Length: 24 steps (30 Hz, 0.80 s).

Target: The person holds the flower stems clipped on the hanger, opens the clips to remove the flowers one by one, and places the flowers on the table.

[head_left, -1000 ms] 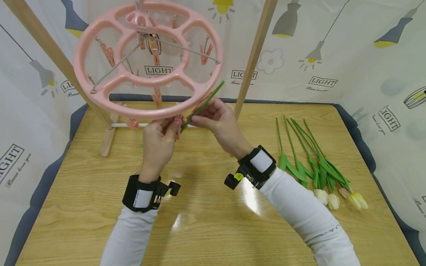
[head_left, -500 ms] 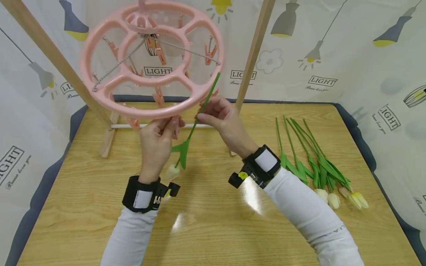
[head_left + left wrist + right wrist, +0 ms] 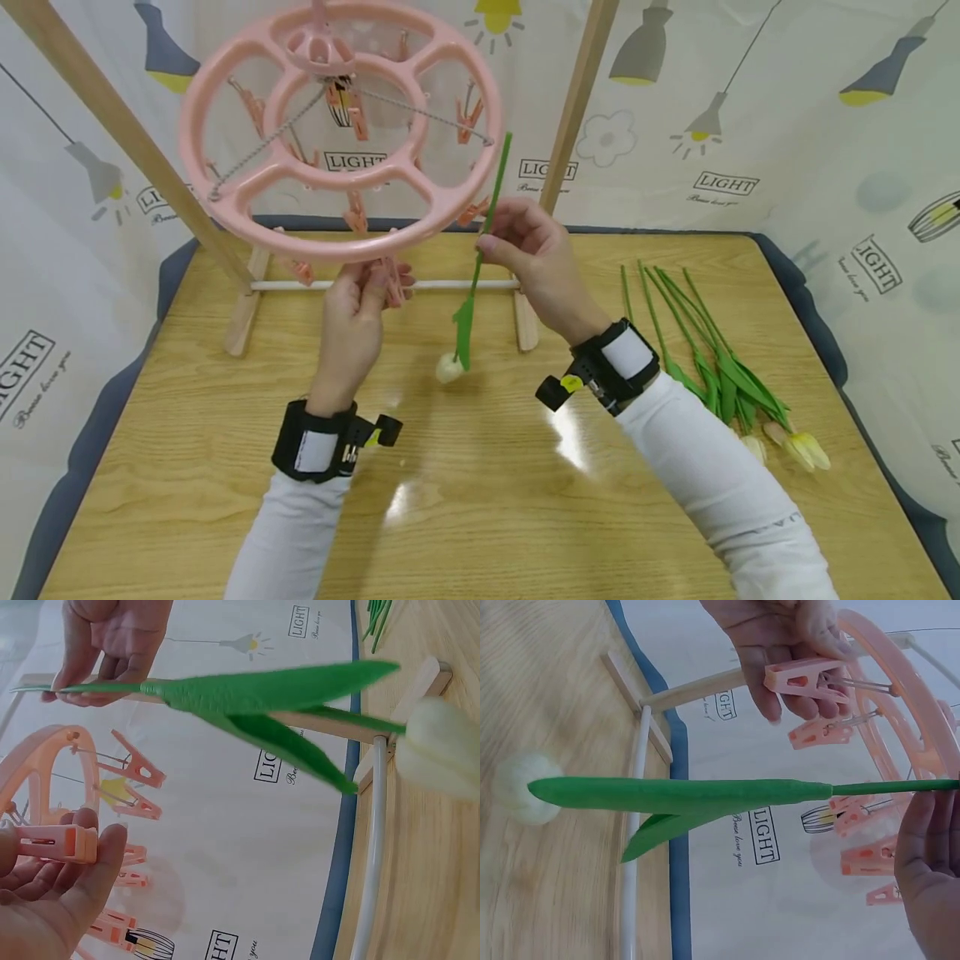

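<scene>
My left hand [image 3: 351, 321] holds a pink clothespin [image 3: 392, 282] that hangs from the front of a round pink drying hanger [image 3: 300, 243]. In the left wrist view the thumb is at one end of this clothespin [image 3: 56, 843] and the fingers lie behind it. To the right, my right hand [image 3: 546, 265] pinches the green stem of a white tulip [image 3: 464, 329]. The tulip hangs head down, its bloom [image 3: 449, 367] low and its bare stem end up beside the hanger's rim. In the right wrist view, the tulip's leaf [image 3: 682, 793] stretches across below the clothespin.
Several tulips [image 3: 726, 375] lie on the wooden table [image 3: 480, 517] at the right, partly behind the right sleeve. More pink clothespins [image 3: 468, 123] dangle round the hanger. Two wooden posts [image 3: 581, 108] with a white crossbar [image 3: 465, 285] stand behind the hands.
My right hand has moved right and slightly up with the tulip, away from the clothespin. The tulip has swung nearer upright, bloom down. The left hand still holds the clothespin, now more exposed.
</scene>
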Motion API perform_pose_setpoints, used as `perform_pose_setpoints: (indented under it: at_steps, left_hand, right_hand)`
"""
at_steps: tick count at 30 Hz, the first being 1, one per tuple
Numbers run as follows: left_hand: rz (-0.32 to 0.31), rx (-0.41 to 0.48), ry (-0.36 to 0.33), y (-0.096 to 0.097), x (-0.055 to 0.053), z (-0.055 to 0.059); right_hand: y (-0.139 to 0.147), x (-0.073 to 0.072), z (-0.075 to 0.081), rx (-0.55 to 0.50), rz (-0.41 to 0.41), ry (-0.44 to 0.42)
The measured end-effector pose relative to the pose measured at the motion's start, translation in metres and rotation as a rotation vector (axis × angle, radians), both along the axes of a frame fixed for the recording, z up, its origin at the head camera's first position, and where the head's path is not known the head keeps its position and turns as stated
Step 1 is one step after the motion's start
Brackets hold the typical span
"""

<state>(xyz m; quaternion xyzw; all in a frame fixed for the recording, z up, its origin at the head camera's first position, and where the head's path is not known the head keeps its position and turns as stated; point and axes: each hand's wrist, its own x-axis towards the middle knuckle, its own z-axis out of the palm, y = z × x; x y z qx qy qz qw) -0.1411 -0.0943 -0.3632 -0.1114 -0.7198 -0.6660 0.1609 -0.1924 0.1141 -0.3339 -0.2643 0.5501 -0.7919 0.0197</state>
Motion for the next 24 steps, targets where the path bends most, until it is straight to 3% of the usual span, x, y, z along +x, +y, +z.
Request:
perform_pose_setpoints:
  at_steps: [16, 24]
  left_hand:
    - [0.003, -0.006, 0.006, -0.005, -0.002, -0.002]
    - [-0.001, -0.046, 0.002, -0.009, -0.002, -0.004]
  right_hand:
    - [0.027, -0.005, 0.006, 0.063, -0.092, 0.034]
    - [0.045, -0.006, 0.013, 0.015, -0.122, 0.023]
